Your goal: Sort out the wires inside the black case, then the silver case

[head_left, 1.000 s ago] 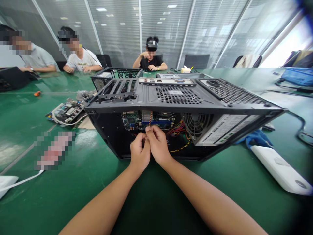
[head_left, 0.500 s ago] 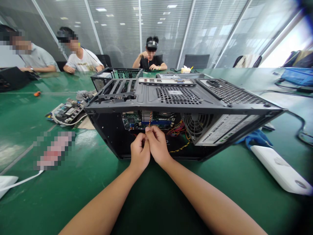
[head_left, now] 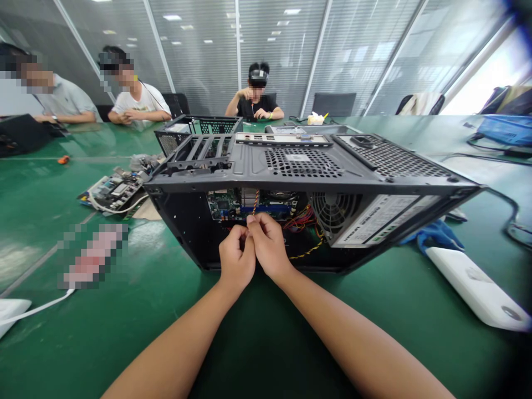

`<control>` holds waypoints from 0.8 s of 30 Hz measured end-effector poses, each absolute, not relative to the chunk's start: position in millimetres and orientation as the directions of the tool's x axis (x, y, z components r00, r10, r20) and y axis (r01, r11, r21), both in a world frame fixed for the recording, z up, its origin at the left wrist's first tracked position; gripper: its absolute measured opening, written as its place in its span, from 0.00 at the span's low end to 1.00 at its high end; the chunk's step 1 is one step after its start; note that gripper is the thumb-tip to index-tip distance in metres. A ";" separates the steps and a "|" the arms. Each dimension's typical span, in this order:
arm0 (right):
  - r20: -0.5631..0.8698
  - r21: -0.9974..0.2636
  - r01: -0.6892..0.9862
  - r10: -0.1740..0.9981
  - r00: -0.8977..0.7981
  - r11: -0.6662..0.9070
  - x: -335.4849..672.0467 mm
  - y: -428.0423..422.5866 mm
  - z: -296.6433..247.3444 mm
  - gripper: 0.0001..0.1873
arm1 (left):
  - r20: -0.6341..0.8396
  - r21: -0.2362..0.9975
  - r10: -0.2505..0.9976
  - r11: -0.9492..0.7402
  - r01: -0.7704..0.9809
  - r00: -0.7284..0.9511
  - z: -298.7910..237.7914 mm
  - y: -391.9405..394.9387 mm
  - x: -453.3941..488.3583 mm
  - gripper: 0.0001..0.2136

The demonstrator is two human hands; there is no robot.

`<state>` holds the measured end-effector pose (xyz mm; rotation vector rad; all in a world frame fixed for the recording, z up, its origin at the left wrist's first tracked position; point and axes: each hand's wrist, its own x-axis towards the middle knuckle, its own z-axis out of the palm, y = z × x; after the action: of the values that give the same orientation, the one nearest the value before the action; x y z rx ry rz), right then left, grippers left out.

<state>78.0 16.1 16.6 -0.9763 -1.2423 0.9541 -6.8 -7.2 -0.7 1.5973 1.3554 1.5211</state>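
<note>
My left hand (head_left: 236, 257) and my right hand (head_left: 269, 246) meet at the open side of a black computer case (head_left: 249, 180). Both are closed, thumbs and fingertips together. A twisted orange-and-black cable (head_left: 256, 200) runs down from inside the case into this shared pinch; its end is hidden by my fingers. Behind them sits a green motherboard (head_left: 220, 206) with a blue slot. To the right, the power supply (head_left: 366, 221) shows its fan grille and white label. Red and yellow wires (head_left: 302, 219) bunch beside it, and a black-and-yellow cable (head_left: 310, 252) hangs below.
A loose circuit board (head_left: 116, 188) with a white cable lies left of the case. A white power bank-like object (head_left: 477, 288) and blue cloth (head_left: 436, 235) are at right. Another case (head_left: 199, 124) stands behind. Several people sit across the green table (head_left: 137, 305).
My left hand has shifted very slightly left; my right hand stays nearly still on the cable. Across the table, the person in the white T-shirt has brought their hands together.
</note>
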 end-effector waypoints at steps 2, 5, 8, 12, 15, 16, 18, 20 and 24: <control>0.303 -0.951 -0.031 0.948 0.094 0.307 78.4 15.6 17.5 0.16 | 0.405 0.890 0.899 -0.345 0.298 -0.169 0.1 -7.2 -6.9 0.08; 0.304 -0.952 -0.016 0.948 0.099 0.307 78.5 15.2 18.5 0.16 | 0.415 0.894 0.889 -0.358 0.270 -0.192 0.3 -6.4 -6.9 0.07; 0.304 -0.952 -0.018 0.948 0.095 0.307 78.4 15.1 19.5 0.16 | 0.426 0.893 0.882 -0.373 0.253 -0.202 0.1 -5.9 -6.7 0.06; 0.303 -0.952 -0.009 0.948 0.093 0.306 78.5 15.0 20.6 0.16 | 0.430 0.890 0.881 -0.376 0.257 -0.199 -0.2 -7.0 -6.7 0.06; 0.307 -0.951 -0.005 0.947 0.091 0.309 78.8 15.1 20.6 0.17 | 0.440 0.881 0.878 -0.380 0.280 -0.192 -0.4 -8.1 -6.8 0.06; 0.310 -0.950 -0.005 0.947 0.090 0.311 78.9 15.2 20.6 0.17 | 0.445 0.877 0.876 -0.383 0.291 -0.188 -0.4 -8.3 -6.9 0.06; 0.316 -0.948 -0.010 0.945 0.088 0.318 79.0 15.2 20.7 0.17 | 0.457 0.867 0.871 -0.390 0.309 -0.182 -0.1 -8.5 -7.1 0.07; 0.317 -0.947 -0.015 0.944 0.087 0.320 79.0 15.1 21.2 0.17 | 0.468 0.860 0.865 -0.400 0.317 -0.179 0.3 -8.3 -7.3 0.07; 0.318 -0.947 -0.022 0.944 0.088 0.321 78.6 14.6 22.1 0.17 | 0.473 0.858 0.864 -0.406 0.316 -0.173 0.5 -8.1 -7.6 0.09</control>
<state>78.6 14.6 22.1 -0.9806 -1.2594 0.9256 -7.6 -8.1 0.5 1.6449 1.3528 1.6109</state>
